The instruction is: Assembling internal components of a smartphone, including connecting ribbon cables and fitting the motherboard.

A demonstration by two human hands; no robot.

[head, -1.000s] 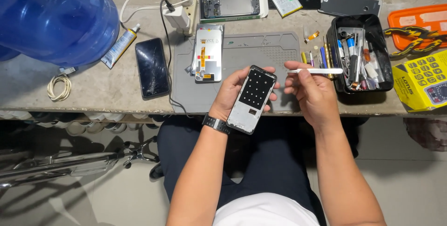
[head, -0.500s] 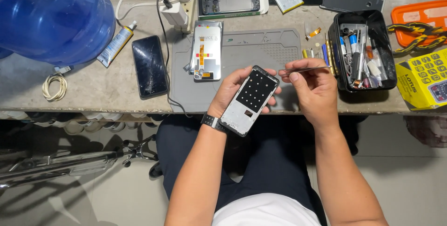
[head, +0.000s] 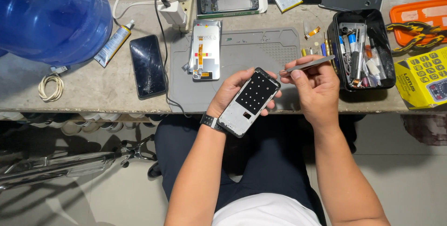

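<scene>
My left hand (head: 231, 92) holds an opened phone frame (head: 249, 101) tilted over the front edge of the grey work mat (head: 242, 58). The frame shows a black panel with a grid of pale dots. My right hand (head: 313, 86) grips metal tweezers (head: 307, 64), their tip pointing left at the frame's upper right corner. A dark watch sits on my left wrist.
A phone screen panel with orange flex cable (head: 205, 51) lies on the mat. A cracked black phone (head: 148, 65), glue tube (head: 113, 43), blue water jug (head: 49, 16), black tool tray (head: 361, 49), yellow box (head: 423, 76) and orange case (head: 419, 18) crowd the bench.
The tweezers' tip has come in from beside the frame to its upper right corner. The left hand keeps the frame held in much the same place.
</scene>
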